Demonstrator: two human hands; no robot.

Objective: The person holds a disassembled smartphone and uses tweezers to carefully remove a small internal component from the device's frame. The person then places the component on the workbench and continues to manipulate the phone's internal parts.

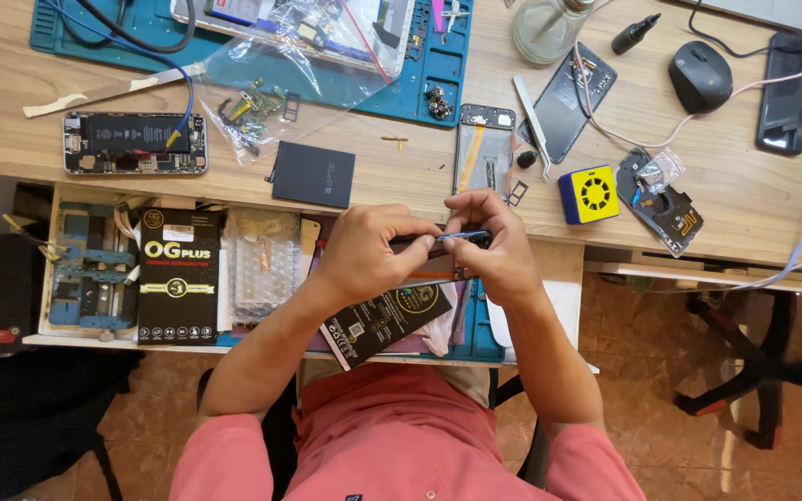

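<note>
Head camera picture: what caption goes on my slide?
Both hands, left and right, grip a slim dark phone part above a cluttered wooden workbench.

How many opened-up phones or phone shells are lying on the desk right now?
4 on the desk: an opened phone at left, a bare frame above the hands, a dark shell beside the glass bottle, a back cover right of the yellow cube. Others may be hidden.

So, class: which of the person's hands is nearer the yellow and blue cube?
Right hand: it sits just left of the cube. The left hand is farther left.
</note>
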